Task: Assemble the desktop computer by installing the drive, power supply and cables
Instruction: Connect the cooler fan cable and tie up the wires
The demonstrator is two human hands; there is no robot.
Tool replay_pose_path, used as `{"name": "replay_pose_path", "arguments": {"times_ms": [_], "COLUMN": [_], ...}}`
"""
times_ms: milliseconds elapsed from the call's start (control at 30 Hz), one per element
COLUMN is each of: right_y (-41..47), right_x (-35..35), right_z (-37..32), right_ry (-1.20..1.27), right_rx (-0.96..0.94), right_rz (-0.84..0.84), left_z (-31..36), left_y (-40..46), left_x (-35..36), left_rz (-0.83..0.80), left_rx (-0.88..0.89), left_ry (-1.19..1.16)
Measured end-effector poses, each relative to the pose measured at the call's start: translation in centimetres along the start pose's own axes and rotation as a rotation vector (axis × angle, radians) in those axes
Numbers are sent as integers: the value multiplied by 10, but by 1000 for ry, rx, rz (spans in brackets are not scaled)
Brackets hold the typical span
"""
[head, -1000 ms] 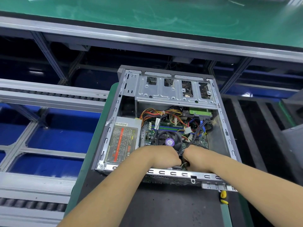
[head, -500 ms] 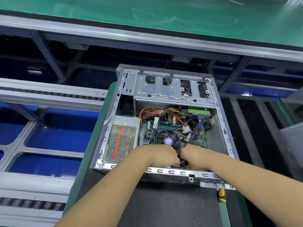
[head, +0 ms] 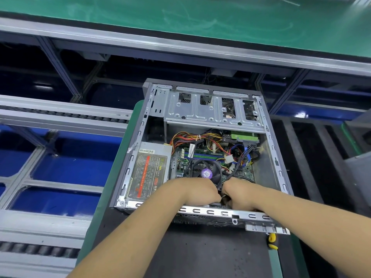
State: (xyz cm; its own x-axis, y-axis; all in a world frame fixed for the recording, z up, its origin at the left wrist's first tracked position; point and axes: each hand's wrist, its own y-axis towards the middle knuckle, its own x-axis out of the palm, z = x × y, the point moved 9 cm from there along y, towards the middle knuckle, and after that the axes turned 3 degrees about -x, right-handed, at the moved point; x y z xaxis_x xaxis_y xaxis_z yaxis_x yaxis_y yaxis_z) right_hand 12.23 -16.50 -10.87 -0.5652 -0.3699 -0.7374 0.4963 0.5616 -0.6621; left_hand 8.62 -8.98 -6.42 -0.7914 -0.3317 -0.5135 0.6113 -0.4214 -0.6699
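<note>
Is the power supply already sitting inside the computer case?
Yes, the power supply with its printed label lies inside the open computer case, in the near left corner beside the fan.

I count one open grey metal computer case [head: 202, 109] on the counter's dark mat, holding one silver power supply box [head: 147, 173] with a red-striped label, one black round cooling fan [head: 206, 173] with a purple hub, and one green-edged drive [head: 244, 136]. Two bare hands, left [head: 197, 192] and right [head: 239, 194], reach inside.
</note>
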Motion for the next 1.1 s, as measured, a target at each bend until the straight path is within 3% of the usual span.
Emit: {"name": "replay_pose_path", "arguments": {"times_ms": [267,567,1100], "right_y": [-1,-6,-5], "right_x": [0,-4,-2], "right_z": [6,-4,-6], "right_ry": [87,-64,-102], "right_rx": [61,-30,-53], "right_rz": [24,21,16], "left_z": [3,6,2], "left_y": [-1,-2,1], "left_x": [0,0,1], "left_rz": [-3,-4,-3], "left_rx": [27,44,19], "left_ry": [37,94,52]}}
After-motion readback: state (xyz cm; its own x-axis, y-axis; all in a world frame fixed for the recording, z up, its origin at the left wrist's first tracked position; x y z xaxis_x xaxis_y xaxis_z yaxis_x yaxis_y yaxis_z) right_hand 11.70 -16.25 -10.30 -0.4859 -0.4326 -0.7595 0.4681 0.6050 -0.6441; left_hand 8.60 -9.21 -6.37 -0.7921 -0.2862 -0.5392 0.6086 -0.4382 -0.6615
